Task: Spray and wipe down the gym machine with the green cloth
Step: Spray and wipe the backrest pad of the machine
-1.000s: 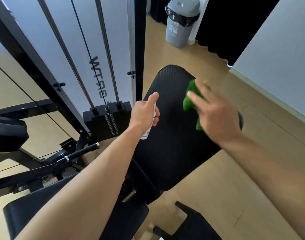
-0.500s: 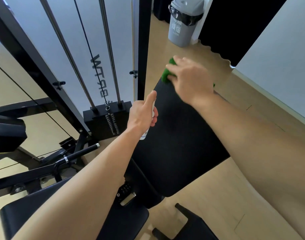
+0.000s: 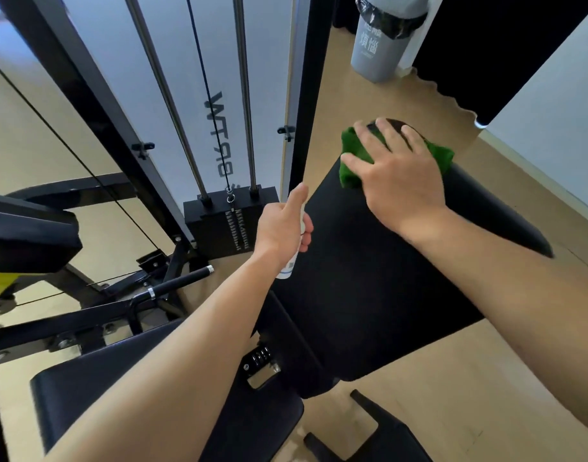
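The gym machine's black back pad (image 3: 369, 261) slopes away from me in the middle of the view. My right hand (image 3: 396, 171) lies flat with spread fingers on the green cloth (image 3: 352, 161), pressing it against the pad's far end. The cloth shows on both sides of the hand. My left hand (image 3: 282, 228) grips a small white spray bottle (image 3: 291, 266) beside the pad's left edge, thumb up on top; only the bottle's lower part shows below the fist.
The black weight stack (image 3: 231, 221) with chrome guide rods (image 3: 242, 95) and a cable stands to the left. A black handle bar (image 3: 176, 283) and seat pad (image 3: 146, 395) lie lower left. A grey bin (image 3: 382, 38) stands far back on the wooden floor (image 3: 486, 395).
My right hand with the cloth swept from the pad's right side up to its far left corner, then back a little toward the middle of the far end. The left hand stayed put.
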The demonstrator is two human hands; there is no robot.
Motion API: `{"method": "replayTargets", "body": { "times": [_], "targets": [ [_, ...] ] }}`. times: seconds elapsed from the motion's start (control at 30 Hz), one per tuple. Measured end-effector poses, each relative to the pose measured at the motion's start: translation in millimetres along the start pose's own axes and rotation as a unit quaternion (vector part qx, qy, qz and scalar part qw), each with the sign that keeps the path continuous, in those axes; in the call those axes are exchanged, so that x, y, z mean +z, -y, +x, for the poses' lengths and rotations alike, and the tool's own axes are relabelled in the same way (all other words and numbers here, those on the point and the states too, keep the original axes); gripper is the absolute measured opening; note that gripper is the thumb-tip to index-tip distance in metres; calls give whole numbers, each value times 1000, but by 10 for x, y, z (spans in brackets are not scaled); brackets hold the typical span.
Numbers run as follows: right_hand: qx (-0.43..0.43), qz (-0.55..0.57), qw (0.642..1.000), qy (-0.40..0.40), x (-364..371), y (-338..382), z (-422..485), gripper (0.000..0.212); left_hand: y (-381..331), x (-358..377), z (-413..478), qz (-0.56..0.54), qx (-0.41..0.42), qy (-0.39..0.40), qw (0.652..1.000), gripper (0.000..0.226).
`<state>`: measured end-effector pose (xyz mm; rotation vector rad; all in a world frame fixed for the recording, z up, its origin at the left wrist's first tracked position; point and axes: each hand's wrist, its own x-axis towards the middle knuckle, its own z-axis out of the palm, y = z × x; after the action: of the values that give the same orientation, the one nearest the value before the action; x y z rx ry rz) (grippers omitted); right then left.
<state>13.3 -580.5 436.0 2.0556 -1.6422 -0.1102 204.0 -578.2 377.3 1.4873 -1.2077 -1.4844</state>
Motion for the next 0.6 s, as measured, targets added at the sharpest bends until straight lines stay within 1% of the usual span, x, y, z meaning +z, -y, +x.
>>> {"method": "replayTargets", "body": {
  "times": [0.03,0.1,0.17,0.2,0.27,0.3,0.33,0.37,0.4,0.47,0.5,0.53,0.57,0.6],
  "targets": [
    [-10,-6,1000,1,54,158,3,38,42,-20,-3,-7,-5,-6,1000,69],
    [-77,-9,996,31,280,563,-228,41,117,-69,-5,-17,-20,-16,1000,69],
    [-170,13,980,107,488,872,-694,45,179,-102,-23,-25,-23,-21,999,68],
    [-203,22,967,151,519,952,-934,44,211,-121,-31,-26,-20,-22,999,69],
    [-247,24,947,204,434,879,-1223,38,265,-134,-47,-18,-26,-17,999,70],
    [-237,33,953,187,377,745,-1211,41,289,-131,-60,-17,-32,-11,999,69],
    [-202,44,967,149,321,598,-1081,47,314,-131,-67,-19,-36,-7,999,69],
    [-148,45,984,92,264,461,-863,53,341,-129,-76,-22,-37,-5,999,69],
    [-89,32,994,53,200,343,-604,56,371,-122,-83,-24,-39,-6,999,69],
    [-2,7,1000,26,96,293,-164,53,445,-110,-100,-32,-41,-7,999,69],
    [15,-2,1000,22,104,378,-66,51,492,-115,-111,-32,-42,-8,999,69],
    [6,-7,1000,28,151,508,-69,51,538,-123,-128,-30,-44,-8,999,69],
    [-25,-5,999,43,238,642,-156,53,583,-135,-147,-29,-44,-8,999,69],
    [-73,8,994,75,327,779,-318,54,631,-149,-167,-32,-42,-8,999,68]
  ]
}}
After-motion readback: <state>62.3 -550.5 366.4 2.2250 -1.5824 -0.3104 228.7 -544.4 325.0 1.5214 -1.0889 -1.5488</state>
